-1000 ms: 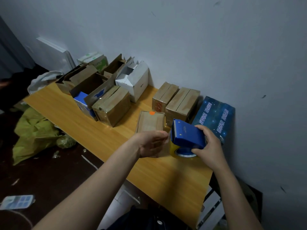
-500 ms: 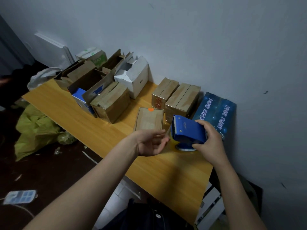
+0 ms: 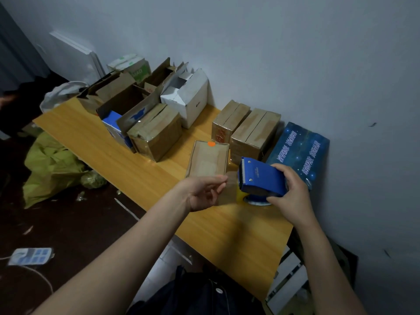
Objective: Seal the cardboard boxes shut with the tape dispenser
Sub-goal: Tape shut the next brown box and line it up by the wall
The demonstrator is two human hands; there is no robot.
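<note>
Head view, tape dispenser: the blue tape dispenser [image 3: 261, 180] is gripped round its body by the right hand [image 3: 293, 196], above the right end of the table [image 3: 136, 160], with its blade turned left so tape can feed out.
Head view, tape strip: the tape strip [image 3: 229, 188] is pinched at its free end by the left hand [image 3: 204, 192] and held taut.
Head view, target: the flat cardboard box [image 3: 208, 159] lies just behind both hands, probably the next to be sealed.
Change: the hands are drawn further apart, and more tape is pulled out.

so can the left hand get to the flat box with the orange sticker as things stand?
Probably yes: the flat box lies just beyond the left hand with nothing between them, though that hand seems to pinch tape drawn from the tape dispenser.
</note>
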